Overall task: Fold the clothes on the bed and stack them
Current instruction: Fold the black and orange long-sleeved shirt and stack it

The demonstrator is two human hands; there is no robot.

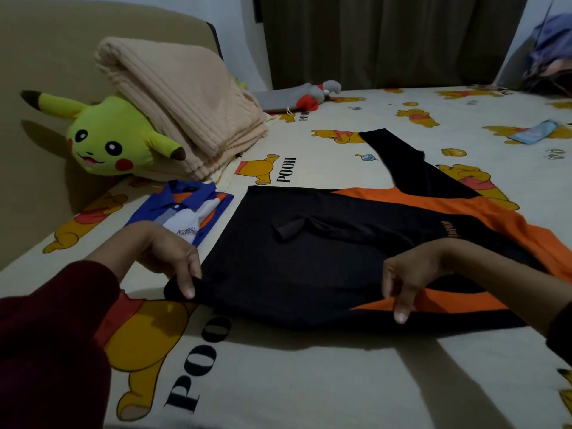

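Cartoon-print bed sheet [309, 382], near edge: black-and-orange shirt [325, 258] laid flat; we pinch its near hem, left hand [173, 258] at one corner, right hand [411, 277] further along. Risk: slack fabric bunches and the fold skews. Left edge: folded blue shirt [185, 209]; behind it, plush toy [102, 140], beige blanket [182, 109]; neither obstructs.
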